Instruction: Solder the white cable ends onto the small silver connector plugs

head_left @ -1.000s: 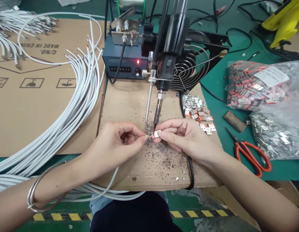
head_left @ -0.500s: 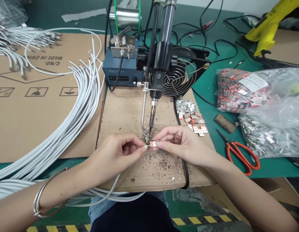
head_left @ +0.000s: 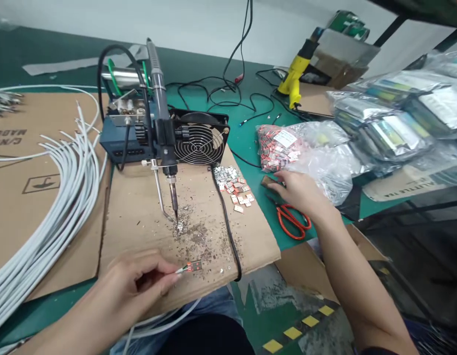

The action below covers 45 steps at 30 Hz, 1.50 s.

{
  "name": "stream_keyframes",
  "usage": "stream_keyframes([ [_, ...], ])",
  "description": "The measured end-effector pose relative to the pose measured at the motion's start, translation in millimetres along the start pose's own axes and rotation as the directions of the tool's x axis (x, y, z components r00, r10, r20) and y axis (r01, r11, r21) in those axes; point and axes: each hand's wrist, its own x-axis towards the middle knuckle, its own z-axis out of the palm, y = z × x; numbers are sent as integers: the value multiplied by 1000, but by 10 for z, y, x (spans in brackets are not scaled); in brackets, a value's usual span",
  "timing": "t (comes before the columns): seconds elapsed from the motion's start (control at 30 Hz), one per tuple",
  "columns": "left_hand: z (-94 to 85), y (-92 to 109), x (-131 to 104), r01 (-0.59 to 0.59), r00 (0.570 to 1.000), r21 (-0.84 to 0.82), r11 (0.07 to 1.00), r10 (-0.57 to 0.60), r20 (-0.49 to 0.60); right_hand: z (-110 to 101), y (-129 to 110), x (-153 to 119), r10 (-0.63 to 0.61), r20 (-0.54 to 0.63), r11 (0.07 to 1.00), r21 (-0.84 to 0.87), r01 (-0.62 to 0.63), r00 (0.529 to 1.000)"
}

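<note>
My left hand (head_left: 134, 283) pinches the cable (head_left: 180, 270); bending may loosen the plug (head_left: 194, 266); right hand (head_left: 304, 193) touches block (head_left: 267, 181), grip unclear.

Right hand (head_left: 304, 193) has released the connector (head_left: 194, 266), moved to the brown block (head_left: 266, 181) — left hand (head_left: 139, 278) drawn back.

Right hand (head_left: 302, 193) covers part of brown block (head_left: 267, 181); gripped or merely touched, cannot tell. White cable (head_left: 179, 270) partly hidden inside left hand's (head_left: 126, 281) pinch. Wire joints on orange-and-metal USB connector (head_left: 196, 266) too small to resolve. Print on bag label (head_left: 285, 139) illegible. White cable bundle (head_left: 65, 187) and printed cardboard (head_left: 14, 207) cut by left edge. Solder spool (head_left: 125, 76) partly behind black hose (head_left: 117, 47)
</note>
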Motion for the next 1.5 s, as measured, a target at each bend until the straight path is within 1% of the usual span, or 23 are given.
stream_keyframes([
  [0.1, -20, 23, -131, -34, 998, 61, 998, 31, 61, 117, 119, 104, -25, 23, 1000, 17, 25, 999],
  [0.17, -36, 10, -254, -65, 998, 99, 993, 63, 29, 117, 104, 94, -37, 5, 998, 45, 37, 999],
  [0.23, -45, -13, -375, -82, 996, 111, 990, 85, -19, 67, -4, 39, -40, -53, 995, 86, 44, 998],
  [0.3, -46, -38, -466, -87, 993, 105, 991, 95, -72, 4, -224, -37, -57, -114, 975, 209, 80, 992],
  [0.33, -44, -49, -497, -90, 989, 99, 991, 100, -107, -20, -375, -73, -73, -141, 918, 377, 122, 987],
  [0.37, -42, -58, -518, -88, 984, 92, 992, 101, -144, -34, -544, -102, -139, -96, 816, 554, 168, 986],
  [0.4, -40, -65, -530, -87, 978, 85, 993, 101, -181, -36, -723, -118, -230, 3, 694, 702, 161, 973],
  [0.43, -38, -70, -537, -88, 972, 77, 993, 102, -211, -27, -899, -122, -277, 46, 586, 799, 131, 960],
  [0.5, -33, -73, -541, -94, 964, 60, 994, 106, -242, 17, -1200, -96, -356, 188, 407, 913, -29, 915],
  [0.57, -29, -76, -547, -102, 959, 46, 994, 110, -261, 74, -1389, -53, -377, 257, 362, 925, -114, 890],
  [0.63, -27, -87, -561, -112, 955, 35, 993, 117, -273, 117, -1463, -34, -388, 298, 357, 921, -156, 872],
  [0.73, -30, -117, -593, -114, 952, 13, 993, 113, -284, 134, -1440, -72, -406, 330, 363, 914, -182, 852],
  [0.83, -36, -145, -617, -117, 947, -6, 993, 110, -302, 108, -1376, -166, -394, 311, 383, 911, -154, 865],
  [0.9, -37, -154, -619, -114, 942, -12, 993, 104, -318, 75, -1352, -246, -355, 192, 439, 898, -19, 915],
  [0.93, -37, -157, -615, -113, 940, -15, 994, 102, -326, 56, -1350, -288, -334, 83, 490, 866, 98, 939],
  [0.97, -35, -157, -609, -114, 938, -17, 993, 102, -332, 37, -1353, -330, -327, -54, 549, 802, 236, 944],
  [1.0, -32, -157, -601, -120, 934, -19, 993, 107, -340, 19, -1363, -369, -345, -197, 602, 704, 377, 918],
  [1.03, -28, -156, -594, -126, 931, -19, 992, 111, -348, 4, -1378, -404, -387, -311, 643, 585, 495, 868],
  [1.1, -20, -151, -582, -125, 924, -16, 992, 111, -367, -20, -1416, -456, -502, -393, 679, 373, 633, 770],
  [1.17, -12, -146, -579, -112, 919, -11, 994, 100, -381, -43, -1452, -487, -599, -336, 694, 234, 681, 726],
  [1.27, -6, -140, -589, -97, 917, -8, 995, 86, -390, -98, -1496, -504, -633, -259, 711, 176, 680, 729],
  [1.4, 0, -137, -597, -80, 917, -27, 996, 63, -394, -178, -1565, -506, -612, -322, 721, 149, 677, 723],
  [1.5, 3, -137, -592, -89, 911, -26, 996, 70, -407, -207, -1601, -523, -655, -237, 725, 70, 685, 718],
])
